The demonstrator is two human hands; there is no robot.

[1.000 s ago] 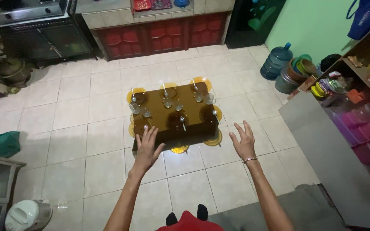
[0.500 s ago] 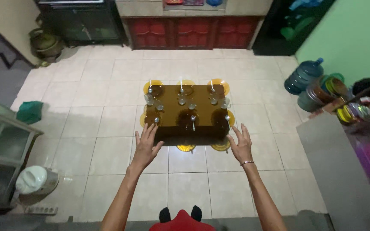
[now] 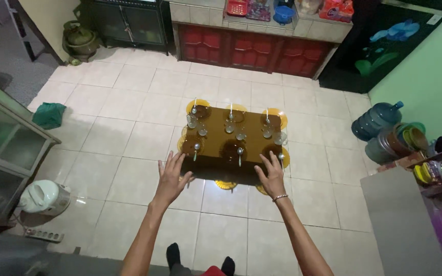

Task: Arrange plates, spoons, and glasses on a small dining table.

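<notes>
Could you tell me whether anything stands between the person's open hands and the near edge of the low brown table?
Nothing visible does. The left hand and right hand are spread, empty, at the near edge of the low brown table. The spoons and glasses sit farther back on its top.

Single head-worn view, high above, facing steeply down at a low table [image 3: 234, 164], floor tiles [image 3: 129, 138] around
</notes>
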